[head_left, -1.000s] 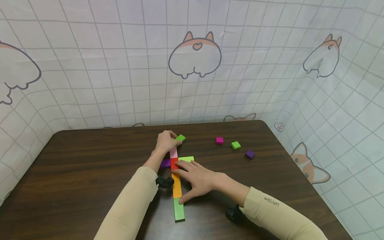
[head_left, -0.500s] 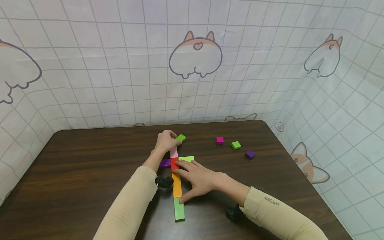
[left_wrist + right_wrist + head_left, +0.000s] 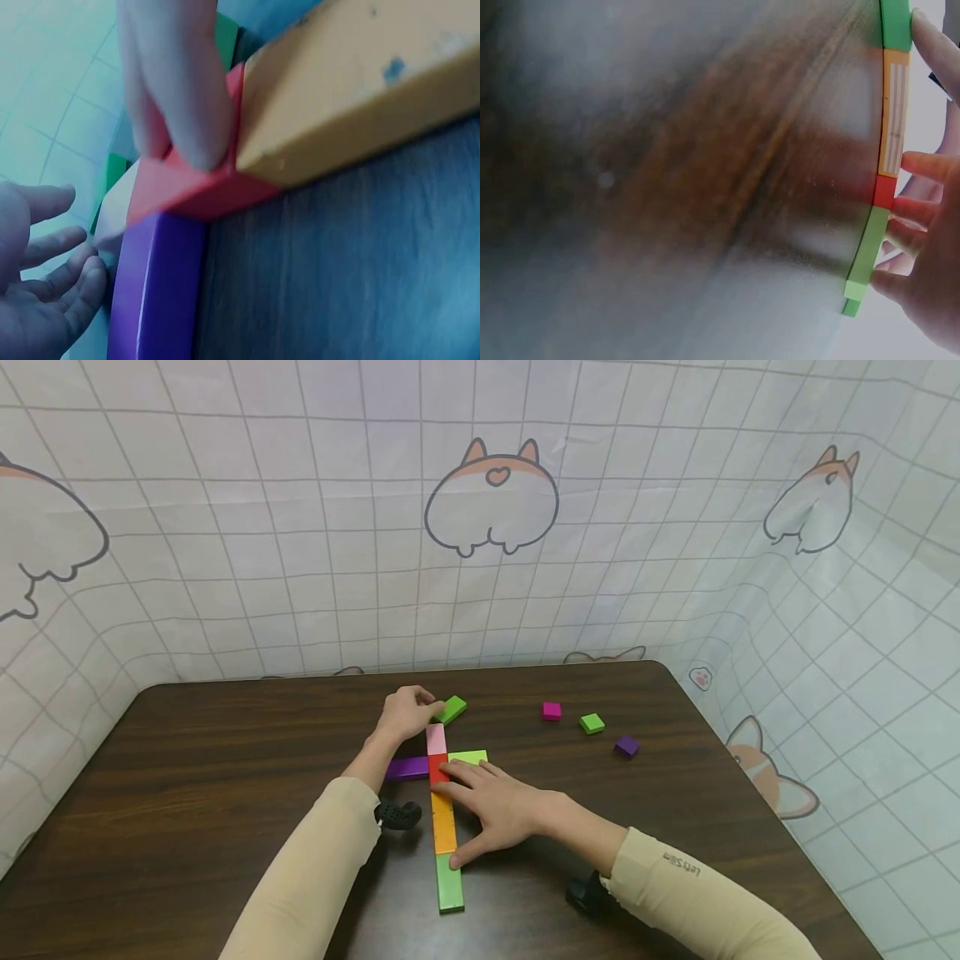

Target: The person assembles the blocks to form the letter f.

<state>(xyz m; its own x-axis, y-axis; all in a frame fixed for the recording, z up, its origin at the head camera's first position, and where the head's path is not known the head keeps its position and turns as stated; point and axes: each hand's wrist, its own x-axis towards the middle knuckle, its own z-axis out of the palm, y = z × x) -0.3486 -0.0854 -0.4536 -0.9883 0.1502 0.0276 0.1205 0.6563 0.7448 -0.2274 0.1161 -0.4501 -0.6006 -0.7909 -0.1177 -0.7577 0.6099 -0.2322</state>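
Flat coloured blocks form a cross on the table. Its upright runs from a pink block [image 3: 436, 739] through a red block [image 3: 438, 765] and an orange block [image 3: 443, 825] to a green block [image 3: 450, 889]. A purple block [image 3: 407, 768] and a lime block [image 3: 468, 757] make the side arms. Beyond the pink end, a bright green block [image 3: 452, 709] lies at a slant. My left hand [image 3: 405, 714] is beside it, fingers loosely bent with nothing between them. My right hand [image 3: 498, 806] spreads over the upright, fingertips on the red block and thumb on the near green one.
Toward the table's right side lie a small magenta block [image 3: 551, 712], a small green block [image 3: 592, 723] and a small dark purple block [image 3: 627, 746]. A white gridded curtain [image 3: 300, 568] hangs behind the dark wooden table [image 3: 187, 827].
My left hand has shifted left off the bright green and pink blocks, uncovering more of both and of the purple block. The right hand stays in place.
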